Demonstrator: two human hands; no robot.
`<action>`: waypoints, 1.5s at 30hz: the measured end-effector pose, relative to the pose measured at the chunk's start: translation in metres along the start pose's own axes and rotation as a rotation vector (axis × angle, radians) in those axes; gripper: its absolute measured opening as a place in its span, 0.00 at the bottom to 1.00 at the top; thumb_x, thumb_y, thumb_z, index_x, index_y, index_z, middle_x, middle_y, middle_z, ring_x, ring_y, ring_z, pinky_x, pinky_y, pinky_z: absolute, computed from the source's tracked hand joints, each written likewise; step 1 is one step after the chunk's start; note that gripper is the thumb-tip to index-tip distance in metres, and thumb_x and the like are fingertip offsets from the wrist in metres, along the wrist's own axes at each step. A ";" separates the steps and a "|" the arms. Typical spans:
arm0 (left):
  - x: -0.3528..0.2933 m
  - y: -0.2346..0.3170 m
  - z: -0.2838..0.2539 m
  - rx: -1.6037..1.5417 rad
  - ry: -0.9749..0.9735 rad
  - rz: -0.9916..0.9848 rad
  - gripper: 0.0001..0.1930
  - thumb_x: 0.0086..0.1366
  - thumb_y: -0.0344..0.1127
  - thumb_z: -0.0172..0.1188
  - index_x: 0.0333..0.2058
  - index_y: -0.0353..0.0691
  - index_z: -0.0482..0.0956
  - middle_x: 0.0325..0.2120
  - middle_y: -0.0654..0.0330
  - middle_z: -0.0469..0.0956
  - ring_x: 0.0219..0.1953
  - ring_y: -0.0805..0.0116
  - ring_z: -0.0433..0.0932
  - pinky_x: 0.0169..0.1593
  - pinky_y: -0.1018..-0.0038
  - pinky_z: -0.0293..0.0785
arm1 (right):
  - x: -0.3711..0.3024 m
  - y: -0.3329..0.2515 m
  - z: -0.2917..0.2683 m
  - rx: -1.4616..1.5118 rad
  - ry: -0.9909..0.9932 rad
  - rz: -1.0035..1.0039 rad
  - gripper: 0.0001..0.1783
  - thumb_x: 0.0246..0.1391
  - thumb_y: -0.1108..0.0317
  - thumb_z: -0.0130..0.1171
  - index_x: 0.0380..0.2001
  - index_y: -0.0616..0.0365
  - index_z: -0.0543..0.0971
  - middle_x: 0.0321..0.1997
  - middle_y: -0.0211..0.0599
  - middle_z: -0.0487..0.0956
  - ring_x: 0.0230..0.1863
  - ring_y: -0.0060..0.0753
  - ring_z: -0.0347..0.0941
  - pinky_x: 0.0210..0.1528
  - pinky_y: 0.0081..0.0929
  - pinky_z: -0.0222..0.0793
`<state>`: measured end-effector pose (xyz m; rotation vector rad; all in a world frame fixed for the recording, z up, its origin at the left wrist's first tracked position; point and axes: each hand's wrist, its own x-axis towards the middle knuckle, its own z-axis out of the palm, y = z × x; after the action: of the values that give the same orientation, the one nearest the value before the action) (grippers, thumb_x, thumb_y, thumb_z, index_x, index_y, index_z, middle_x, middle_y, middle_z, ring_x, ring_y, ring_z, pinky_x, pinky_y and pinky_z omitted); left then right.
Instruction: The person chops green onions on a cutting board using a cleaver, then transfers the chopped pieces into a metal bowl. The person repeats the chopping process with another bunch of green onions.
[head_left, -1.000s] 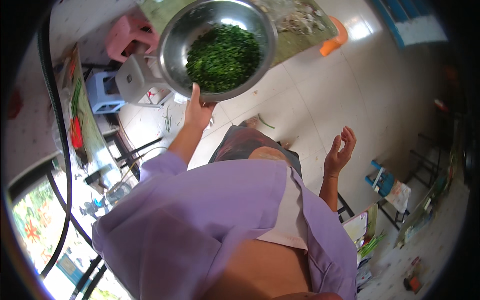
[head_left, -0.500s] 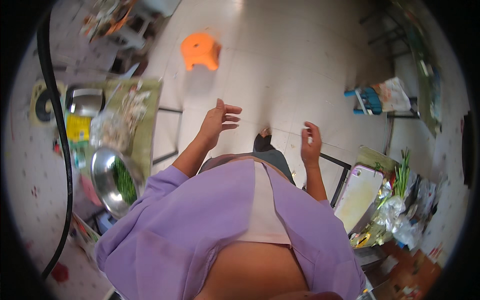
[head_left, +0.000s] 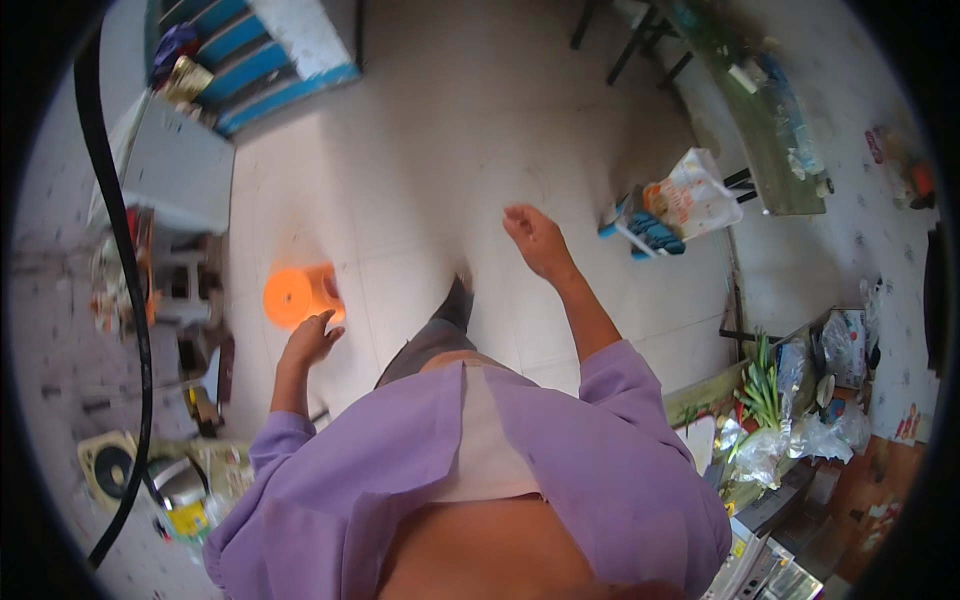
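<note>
My left hand (head_left: 311, 340) hangs low at my side with its fingers loosely curled and nothing in it, just in front of an orange plastic stool (head_left: 295, 296) on the floor. My right hand (head_left: 533, 237) is raised out ahead of me, fingers apart and relaxed, holding nothing. Both arms come out of purple sleeves (head_left: 620, 400). One dark-trousered leg (head_left: 432, 338) steps forward over the pale tiled floor (head_left: 440, 140).
A grey cabinet (head_left: 175, 170) and blue shelving (head_left: 255, 70) stand at the far left. A cluttered counter (head_left: 150, 470) with a metal pot is at lower left. Green onions and bags (head_left: 775, 410) lie at right, a small rack with a bag (head_left: 675, 205) beyond.
My view has swung right, away from the table with the metal bowl of chopped greens. My left hand has let go of the bowl and dropped to my side; both hands are empty.
</note>
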<state>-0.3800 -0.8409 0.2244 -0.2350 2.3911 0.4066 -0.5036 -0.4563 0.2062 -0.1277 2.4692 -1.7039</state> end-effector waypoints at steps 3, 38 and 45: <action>0.108 0.064 -0.057 0.094 0.152 0.191 0.24 0.60 0.47 0.53 0.52 0.39 0.68 0.42 0.48 0.74 0.47 0.51 0.71 0.49 0.63 0.68 | 0.057 0.029 -0.040 -0.087 0.083 0.090 0.17 0.54 0.60 0.53 0.42 0.60 0.73 0.38 0.42 0.78 0.39 0.36 0.75 0.43 0.28 0.69; 0.802 0.873 -0.413 -0.685 -0.603 0.909 0.25 0.61 0.39 0.54 0.55 0.35 0.64 0.46 0.57 0.71 0.49 0.69 0.69 0.54 0.73 0.62 | 0.716 0.125 -0.552 -0.396 0.907 0.219 0.30 0.48 0.56 0.60 0.50 0.65 0.68 0.50 0.51 0.72 0.51 0.47 0.68 0.53 0.35 0.63; 0.821 1.055 -0.393 -1.314 -0.741 0.373 0.14 0.61 0.41 0.56 0.40 0.39 0.69 0.34 0.63 0.69 0.38 0.72 0.68 0.49 0.71 0.67 | 0.802 0.170 -0.698 -0.501 0.870 0.357 0.37 0.49 0.47 0.57 0.54 0.65 0.65 0.55 0.57 0.66 0.55 0.53 0.63 0.57 0.40 0.59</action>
<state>-1.5206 -0.0412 0.1972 -0.1511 1.1340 1.8250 -1.4065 0.1289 0.2387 1.1568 3.1609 -1.0710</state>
